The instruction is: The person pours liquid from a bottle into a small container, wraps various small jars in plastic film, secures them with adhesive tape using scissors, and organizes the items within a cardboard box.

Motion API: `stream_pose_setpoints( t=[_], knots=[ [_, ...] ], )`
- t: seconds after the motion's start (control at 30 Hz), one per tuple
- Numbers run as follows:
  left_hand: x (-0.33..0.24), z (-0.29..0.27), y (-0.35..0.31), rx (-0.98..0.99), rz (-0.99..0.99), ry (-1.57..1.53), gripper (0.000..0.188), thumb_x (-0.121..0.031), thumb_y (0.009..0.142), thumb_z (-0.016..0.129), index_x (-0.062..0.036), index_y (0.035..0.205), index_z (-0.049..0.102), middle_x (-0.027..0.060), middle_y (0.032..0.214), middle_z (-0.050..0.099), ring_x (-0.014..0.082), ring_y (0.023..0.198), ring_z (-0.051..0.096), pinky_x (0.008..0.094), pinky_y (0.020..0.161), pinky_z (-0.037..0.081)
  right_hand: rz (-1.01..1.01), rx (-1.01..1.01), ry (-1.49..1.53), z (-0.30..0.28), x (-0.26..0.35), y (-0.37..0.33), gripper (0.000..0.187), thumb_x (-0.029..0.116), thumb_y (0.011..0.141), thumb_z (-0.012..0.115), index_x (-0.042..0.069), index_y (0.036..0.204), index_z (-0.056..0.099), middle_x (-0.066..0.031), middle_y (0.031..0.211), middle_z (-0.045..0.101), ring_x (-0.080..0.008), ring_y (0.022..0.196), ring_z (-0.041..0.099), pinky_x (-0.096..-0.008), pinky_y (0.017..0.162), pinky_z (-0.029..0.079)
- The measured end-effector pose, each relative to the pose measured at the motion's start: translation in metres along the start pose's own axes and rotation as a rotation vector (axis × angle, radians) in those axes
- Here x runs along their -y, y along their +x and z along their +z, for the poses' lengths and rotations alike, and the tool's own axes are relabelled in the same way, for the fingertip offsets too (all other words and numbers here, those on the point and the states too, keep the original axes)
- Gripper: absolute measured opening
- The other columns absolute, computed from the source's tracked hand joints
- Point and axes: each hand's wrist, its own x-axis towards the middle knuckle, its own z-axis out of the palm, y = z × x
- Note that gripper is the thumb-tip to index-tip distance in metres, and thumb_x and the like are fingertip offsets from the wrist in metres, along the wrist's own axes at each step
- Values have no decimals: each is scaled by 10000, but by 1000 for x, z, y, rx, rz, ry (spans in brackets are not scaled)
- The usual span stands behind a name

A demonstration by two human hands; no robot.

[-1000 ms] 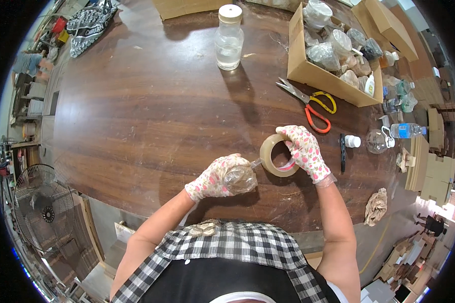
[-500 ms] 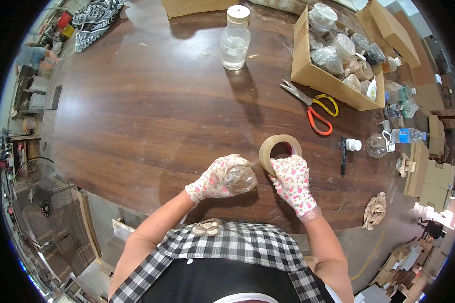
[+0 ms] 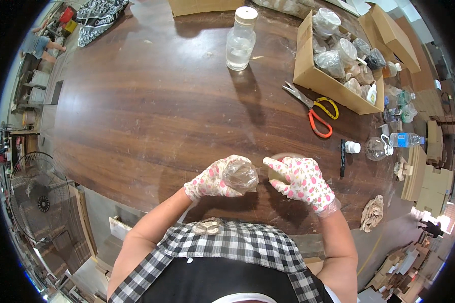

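"Plastic-wrapped bundle first: where is it, and how is it held?"

"In the left hand, above the table near its front edge. That grip is closed on it, the floral glove cupping it from the left"

"And the other side?"

"The right hand lies over the tan packing-tape roll, index finger and thumb spread toward the bundle. Most of the roll is covered, so one cannot tell how firmly that grip holds it"

"What would serve this step well?"

"With tape so near loose film, the person would probably do best to keep the bundle steady, gather the film snugly and press any tape flat, without creases"

"What differs from half a second ago?"

"Then the roll's ring stood out past the right fingers; now the hand has turned and mostly hides it. A strip reached toward the bundle; none can be made out now. The left hand has hardly moved"
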Motion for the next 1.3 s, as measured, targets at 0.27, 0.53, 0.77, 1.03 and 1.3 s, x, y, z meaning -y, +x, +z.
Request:
stream_pose_setpoints(
  t=[0.27, 0.53, 0.77, 1.03, 1.3],
  knots=[
    [2, 0, -6, 70, -51, -81, 756, -186, 609, 892, -41, 1250, 520, 78, 1252, 578, 172, 1138, 537, 353, 1001, 430, 577, 277, 1151, -6, -28, 7, 272, 209, 841, 664, 5, 1018, 688, -55, 889, 691, -115, 849, 618, -278, 797, 488],
    [-3, -14, -16, 215, -118, -45, 789, -160, 628, 860, -37, 1316, 495, 78, 1302, 543, 172, 1174, 518, 331, 1032, 409, 607, 356, 1211, 4, -50, -3, 269, 224, 828, 675, 16, 997, 704, -45, 897, 690, -110, 843, 609, -268, 797, 481],
    [-32, -34, -20, 89, 22, 151, 833, -174, 619, 863, -63, 1337, 453, 159, 1458, 376, 259, 1327, 393, 385, 1088, 352, 740, 206, 1296, -8, -66, -17, 319, 249, 790, 678, -4, 984, 692, -62, 906, 687, -123, 833, 621, -273, 789, 492],
    [-1, 19, -2, 219, 108, 213, 776, -217, 608, 856, -92, 1289, 506, 163, 1553, 110, 273, 1191, 487, 381, 1051, 395, 827, 7, 1724, 26, -65, -8, 303, 247, 930, 558, -3, 1077, 644, 4, 707, 598, -41, 495, 465, -195, 406, 343],
    [-8, 18, 18, 173, 427, 565, 688, -235, 657, 822, -67, 1256, 527, 182, 1494, 281, 300, 1220, 480, 397, 1062, 379, 905, 147, 1512, 23, -46, 9, 294, 285, 904, 602, 38, 1042, 680, 8, 738, 623, -44, 509, 484, -180, 423, 373]
  ],
)
